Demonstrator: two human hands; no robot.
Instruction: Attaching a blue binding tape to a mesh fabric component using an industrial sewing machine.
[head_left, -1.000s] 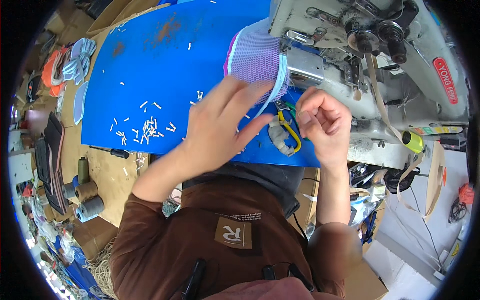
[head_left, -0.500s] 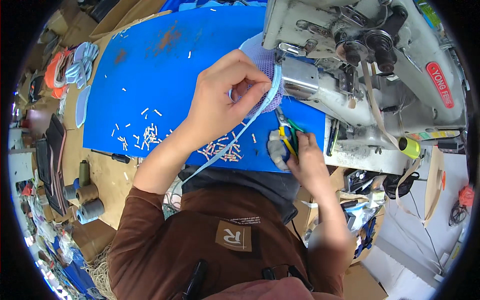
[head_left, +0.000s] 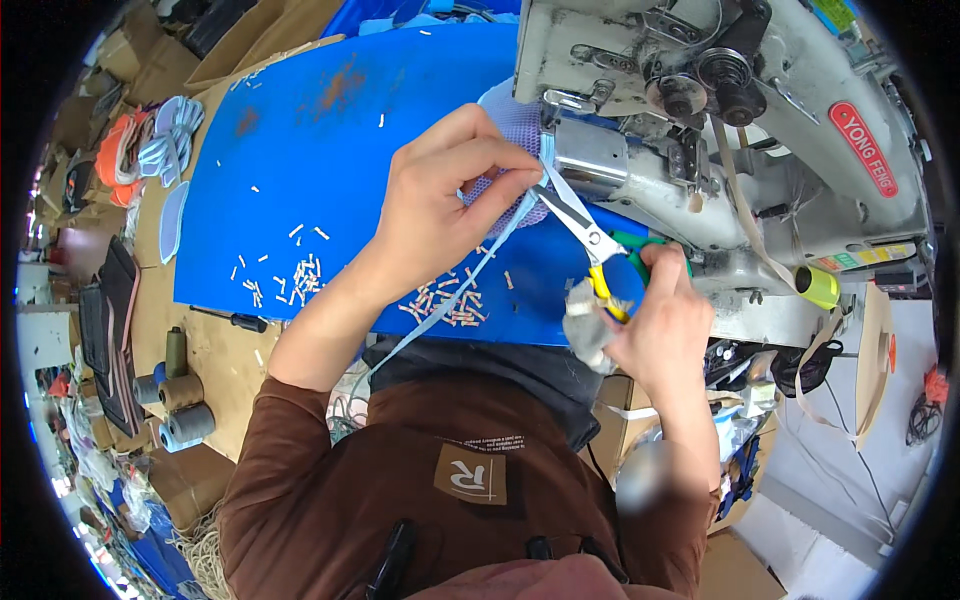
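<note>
My left hand (head_left: pixel 440 195) is closed in a pinch on a light blue binding tape (head_left: pixel 430 318), whose loose length trails down toward my lap. Beyond my fingers, a purple mesh piece (head_left: pixel 515 125) with a light blue edge sits at the sewing machine (head_left: pixel 640 60). In my right hand (head_left: pixel 668 325) is a pair of scissors (head_left: pixel 594 240) with green and yellow handles. Its blades are spread, tips beside my left fingertips and at the tape; whether they touch it I cannot tell. A grey-white fabric wad (head_left: pixel 584 330) hangs by the yellow handle.
Many small pale strips (head_left: pixel 450 300) lie scattered on the blue tabletop (head_left: pixel 330 150). Thread spools (head_left: pixel 185 405) and a dark tool handle (head_left: pixel 247 323) are at the left. Stacked light blue pieces (head_left: pixel 172 140) lie farther back. A beige tape (head_left: pixel 740 190) hangs from the machine.
My right hand has lifted the scissors from the tabletop, moved them up toward my left hand and spread their blades. The fabric wad came along. My left hand keeps its pinch.
</note>
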